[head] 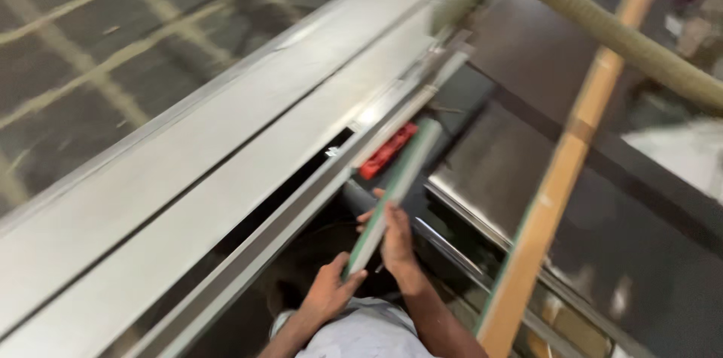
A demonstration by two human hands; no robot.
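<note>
left grip: left hand (329,292) pinching the near end of a narrow green-edged strip (395,185), fingers curled round its lower edge
right grip: right hand (392,237) pressed flat against the strip's right face a little further up, fingers spread along it, not closed round it
strip: stands on edge, tilted, runs away from the body up and to the right, between the long rail and the dark worktop; far end blurred
red part: red block (387,150) just left of the strip's far half, tight against the rail; touching or not, cannot tell
rail: long grey metal fence (226,177) of flat sections, diagonal across the view
worktop: dark glossy machine table (520,155) right of the strip
board: long pale wooden batten (557,170) lying over the worktop, well right of the hands
hose: ribbed tan extraction hose (625,34) top right, above the rail's far end
floor: grey floor with pale painted lines (98,49) far left
</note>
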